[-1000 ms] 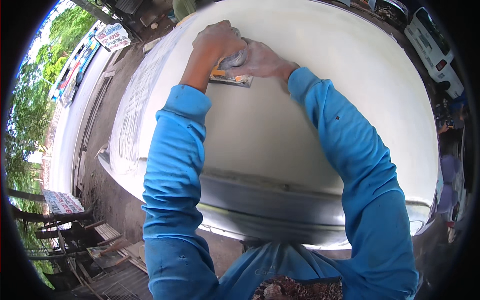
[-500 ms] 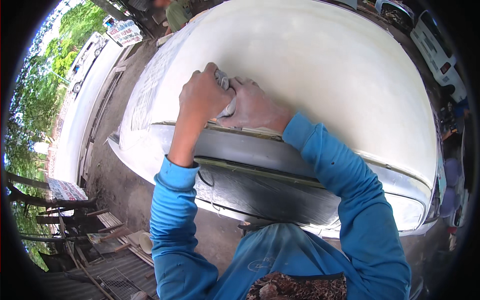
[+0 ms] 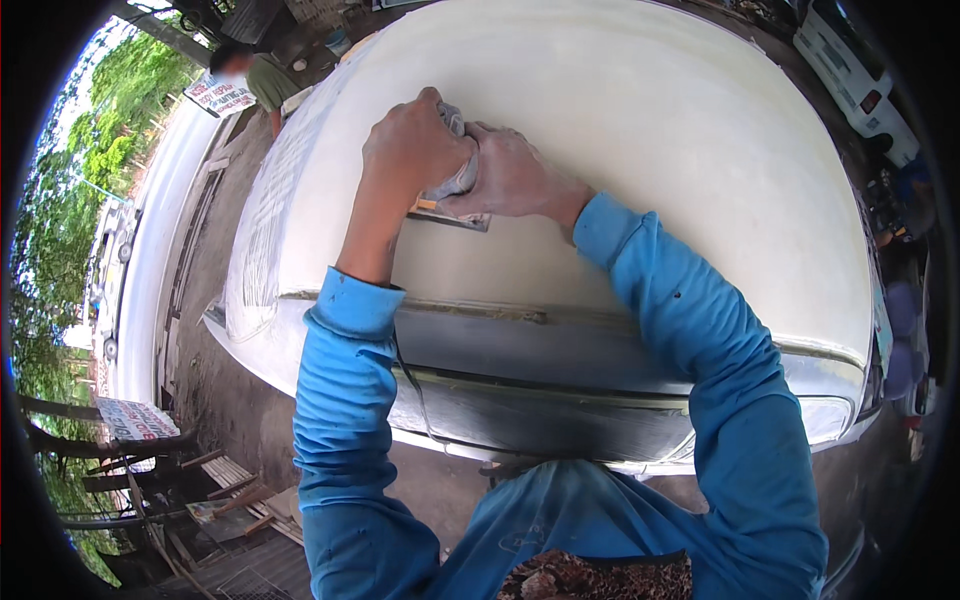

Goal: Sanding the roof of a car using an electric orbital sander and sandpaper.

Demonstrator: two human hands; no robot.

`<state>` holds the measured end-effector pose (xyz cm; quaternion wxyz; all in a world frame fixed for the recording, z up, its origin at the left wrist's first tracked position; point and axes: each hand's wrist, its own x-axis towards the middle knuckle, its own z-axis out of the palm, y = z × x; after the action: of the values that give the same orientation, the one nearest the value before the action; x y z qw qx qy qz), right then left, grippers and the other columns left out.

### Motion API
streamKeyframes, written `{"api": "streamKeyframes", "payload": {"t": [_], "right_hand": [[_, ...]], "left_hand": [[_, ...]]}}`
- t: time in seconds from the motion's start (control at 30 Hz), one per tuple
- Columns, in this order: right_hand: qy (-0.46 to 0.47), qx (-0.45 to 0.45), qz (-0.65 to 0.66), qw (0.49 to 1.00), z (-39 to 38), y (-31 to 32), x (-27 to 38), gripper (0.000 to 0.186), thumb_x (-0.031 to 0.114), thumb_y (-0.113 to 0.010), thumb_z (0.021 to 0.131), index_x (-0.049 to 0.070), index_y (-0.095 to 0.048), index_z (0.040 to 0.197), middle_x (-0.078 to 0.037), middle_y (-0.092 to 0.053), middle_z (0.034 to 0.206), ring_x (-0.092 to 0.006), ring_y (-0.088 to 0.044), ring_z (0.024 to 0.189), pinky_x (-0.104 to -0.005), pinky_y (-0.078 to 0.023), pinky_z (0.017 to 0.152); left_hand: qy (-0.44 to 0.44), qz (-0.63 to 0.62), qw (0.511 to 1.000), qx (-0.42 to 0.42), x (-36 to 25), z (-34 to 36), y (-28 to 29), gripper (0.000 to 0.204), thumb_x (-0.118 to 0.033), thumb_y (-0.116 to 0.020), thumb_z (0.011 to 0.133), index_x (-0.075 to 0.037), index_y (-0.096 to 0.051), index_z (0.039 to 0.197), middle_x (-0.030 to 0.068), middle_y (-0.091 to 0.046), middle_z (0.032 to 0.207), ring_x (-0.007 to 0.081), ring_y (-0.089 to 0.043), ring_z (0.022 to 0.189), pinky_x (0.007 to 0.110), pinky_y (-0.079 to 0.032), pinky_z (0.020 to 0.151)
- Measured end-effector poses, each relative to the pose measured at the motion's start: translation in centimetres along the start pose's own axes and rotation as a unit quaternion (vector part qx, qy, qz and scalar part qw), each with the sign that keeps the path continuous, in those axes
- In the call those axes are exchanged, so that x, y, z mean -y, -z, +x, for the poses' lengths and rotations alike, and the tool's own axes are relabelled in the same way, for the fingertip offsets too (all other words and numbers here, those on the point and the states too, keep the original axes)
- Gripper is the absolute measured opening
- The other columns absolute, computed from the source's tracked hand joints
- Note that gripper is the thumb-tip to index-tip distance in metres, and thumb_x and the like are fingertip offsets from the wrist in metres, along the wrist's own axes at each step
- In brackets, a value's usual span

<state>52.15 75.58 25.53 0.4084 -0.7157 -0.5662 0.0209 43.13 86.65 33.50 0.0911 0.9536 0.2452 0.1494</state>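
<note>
My left hand [image 3: 418,145] and my right hand [image 3: 518,178] are both closed round a dusty grey sander [image 3: 459,183]. The tool rests on the broad off-white roof [image 3: 600,120] of a vehicle, left of the roof's middle. Below my fingers a flat rectangular pad with a dark edge shows; most of the sander's body is hidden by my hands. A thin dark cord [image 3: 418,395] hangs beside my left forearm, down over the side of the vehicle. Pale dust coats my right hand.
Nearest me runs the roof's trim gutter [image 3: 480,312], above a side window [image 3: 550,425] covered in dusty film. Another person [image 3: 265,82] bends beside the far left of the vehicle. A white vehicle [image 3: 862,85] stands at the far right. Wood scraps [image 3: 235,490] lie at lower left.
Both hands have pushed the sander away from me, off the roof's near edge and farther onto the roof. The person at the far left shows more fully, leaning toward the vehicle.
</note>
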Motion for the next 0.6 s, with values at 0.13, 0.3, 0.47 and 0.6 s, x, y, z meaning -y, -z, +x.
{"api": "streamKeyframes", "payload": {"t": [0.13, 0.3, 0.47, 0.6], "right_hand": [[0.024, -0.004, -0.028, 0.999, 3.4, 2.4, -4.6, 0.073, 0.051, -0.080, 0.061, 0.000, -0.065, 0.111, -0.019, -0.068, 0.107, -0.0374, -0.066, 0.097, -0.0444, -0.051, 0.091], [-0.053, 0.056, -0.059, 0.995, 8.7, 2.1, -8.6, 0.076, 0.055, -0.081, 0.056, 0.008, -0.068, 0.114, -0.020, -0.068, 0.110, -0.0370, -0.066, 0.101, -0.0436, -0.052, 0.091], [-0.039, 0.023, 0.002, 0.999, 11.5, 4.0, -13.6, 0.074, 0.052, -0.084, 0.055, 0.008, -0.068, 0.113, -0.017, -0.070, 0.109, -0.0347, -0.067, 0.103, -0.0422, -0.051, 0.094], [-0.086, 0.040, -0.035, 0.995, 13.5, 8.0, -15.7, 0.084, 0.055, -0.085, 0.057, 0.005, -0.063, 0.121, -0.019, -0.066, 0.120, -0.0351, -0.064, 0.111, -0.0450, -0.047, 0.100]], "left_hand": [[-0.017, -0.005, 1.000, 0.013, -1.5, 5.7, -1.3, 0.058, -0.033, -0.069, 0.068, 0.000, -0.062, 0.116, 0.0249, -0.069, 0.107, 0.0408, -0.067, 0.102, 0.047, -0.054, 0.089], [-0.063, 0.000, 0.996, 0.060, 2.2, 15.0, -4.6, 0.061, -0.038, -0.073, 0.068, 0.005, -0.062, 0.110, 0.0294, -0.067, 0.107, 0.0430, -0.066, 0.103, 0.046, -0.053, 0.086], [-0.168, -0.005, 0.984, 0.059, 4.0, 23.7, -8.9, 0.045, -0.025, -0.068, 0.069, 0.006, -0.059, 0.101, 0.0270, -0.066, 0.094, 0.0381, -0.067, 0.085, 0.044, -0.052, 0.075], [-0.119, -0.112, 0.984, 0.071, 0.0, 27.7, -7.4, 0.039, -0.019, -0.066, 0.071, 0.007, -0.062, 0.101, 0.0290, -0.064, 0.101, 0.0365, -0.066, 0.087, 0.041, -0.052, 0.075]]}}
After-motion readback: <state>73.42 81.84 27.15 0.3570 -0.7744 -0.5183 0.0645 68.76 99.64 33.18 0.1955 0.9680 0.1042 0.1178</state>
